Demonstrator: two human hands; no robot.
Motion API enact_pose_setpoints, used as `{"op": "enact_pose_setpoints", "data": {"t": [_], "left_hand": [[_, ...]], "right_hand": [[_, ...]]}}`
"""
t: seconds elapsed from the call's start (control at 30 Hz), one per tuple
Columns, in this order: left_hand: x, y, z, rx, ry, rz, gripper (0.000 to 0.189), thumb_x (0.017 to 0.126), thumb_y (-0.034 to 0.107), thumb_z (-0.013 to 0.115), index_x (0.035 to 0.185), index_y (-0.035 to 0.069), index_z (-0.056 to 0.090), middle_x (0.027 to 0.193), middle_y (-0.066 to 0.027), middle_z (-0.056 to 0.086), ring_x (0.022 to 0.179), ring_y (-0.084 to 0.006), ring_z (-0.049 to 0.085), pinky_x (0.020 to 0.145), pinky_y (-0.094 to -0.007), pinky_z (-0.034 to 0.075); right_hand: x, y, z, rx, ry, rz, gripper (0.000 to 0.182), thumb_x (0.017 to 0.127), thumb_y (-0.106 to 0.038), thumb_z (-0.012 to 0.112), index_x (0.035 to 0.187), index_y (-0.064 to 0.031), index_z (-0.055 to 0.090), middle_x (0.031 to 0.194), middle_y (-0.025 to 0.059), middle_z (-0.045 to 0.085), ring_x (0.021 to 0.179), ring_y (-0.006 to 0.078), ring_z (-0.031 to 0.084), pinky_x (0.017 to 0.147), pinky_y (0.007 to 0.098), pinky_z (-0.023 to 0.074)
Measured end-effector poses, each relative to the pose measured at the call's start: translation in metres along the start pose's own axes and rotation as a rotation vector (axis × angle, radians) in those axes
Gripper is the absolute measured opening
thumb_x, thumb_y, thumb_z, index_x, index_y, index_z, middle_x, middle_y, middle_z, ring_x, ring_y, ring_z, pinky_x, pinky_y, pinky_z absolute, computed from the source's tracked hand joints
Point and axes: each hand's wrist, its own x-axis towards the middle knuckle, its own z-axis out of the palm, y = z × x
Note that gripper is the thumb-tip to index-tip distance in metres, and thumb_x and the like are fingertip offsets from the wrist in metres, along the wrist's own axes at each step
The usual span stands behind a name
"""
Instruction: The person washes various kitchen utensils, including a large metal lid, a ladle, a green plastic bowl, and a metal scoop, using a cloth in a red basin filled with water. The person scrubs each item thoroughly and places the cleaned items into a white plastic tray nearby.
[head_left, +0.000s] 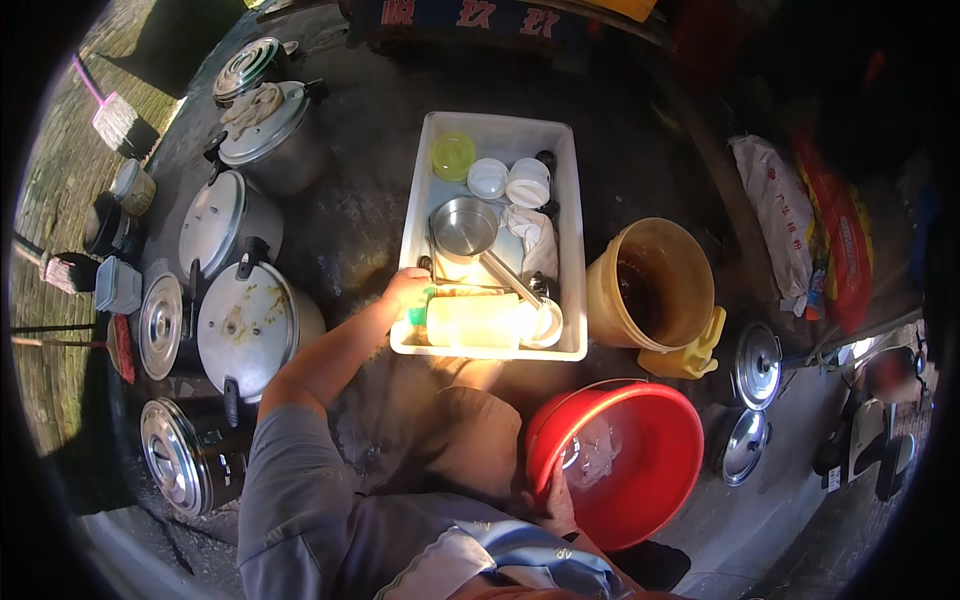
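Observation:
My left hand (409, 290) is at the left side of a white plastic tub (493, 121), beside a green object at its near left corner; its exact grip cannot be told. Inside the tub lie a metal saucepan (465, 227), a yellow-green round container (453, 156), white lidded containers (528, 184), a pale cloth (541, 238) and a brightly lit pale yellow cylinder (474, 320). My right hand (556, 501) holds the left rim of a tilted red plastic bucket (660, 450), with some water and a clear crumpled thing inside.
Pressure cookers (244, 322) and metal pots (176, 457) line the left. A brown-stained yellow bucket (664, 285) and a yellow jug (686, 352) stand right of the tub. Beyond are pot lids (759, 365), printed sacks (776, 217) and a broom (120, 124) at far left.

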Motion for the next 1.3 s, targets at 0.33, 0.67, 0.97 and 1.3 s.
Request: {"op": "enact_pose_setpoints", "data": {"t": [0.33,0.67,0.97,1.3], "left_hand": [[0.111,-0.037,0.176,-0.894,0.025,-0.302,0.033,0.084,0.024,0.059,0.106,-0.001,0.053,0.104,-0.0157,0.057,0.098,-0.0286,0.056,0.086,-0.0389,0.048],[0.186,-0.069,0.288,-0.082,0.488,-0.580,0.076,0.081,0.021,0.060,0.140,0.008,0.013,0.123,-0.0180,0.051,0.101,-0.0282,0.057,0.084,-0.0381,0.048],[0.112,0.012,0.209,-1.070,-0.149,-0.220,0.015,0.074,0.005,0.053,0.063,0.005,0.042,0.056,-0.0068,0.045,0.044,-0.0145,0.043,0.041,-0.0211,0.041],[-0.083,0.073,0.137,-1.092,-0.965,-0.108,0.037,0.085,0.008,0.049,0.120,-0.001,0.047,0.063,0.0026,0.038,0.046,-0.0042,0.037,0.040,-0.0172,0.033]], "right_hand": [[0.019,-0.006,0.003,0.018,0.102,-0.151,0.084,0.075,-0.014,0.065,0.139,0.0006,0.012,0.120,0.0270,0.043,0.106,0.0406,0.047,0.089,0.0414,0.0418],[0.031,0.014,-0.024,0.123,-0.107,-0.017,0.084,0.076,-0.011,0.065,0.140,0.0011,0.011,0.124,0.0259,0.040,0.107,0.0398,0.046,0.093,0.0422,0.0395],[0.021,0.014,-0.017,0.067,-0.024,-0.059,0.086,0.075,-0.013,0.066,0.140,0.0024,0.011,0.127,0.0265,0.037,0.112,0.0409,0.043,0.096,0.0433,0.0372],[-0.006,0.006,0.000,0.057,0.015,0.043,0.092,0.075,-0.018,0.066,0.143,-0.0058,0.005,0.127,0.0237,0.037,0.117,0.0403,0.039,0.098,0.0430,0.0360]]}}
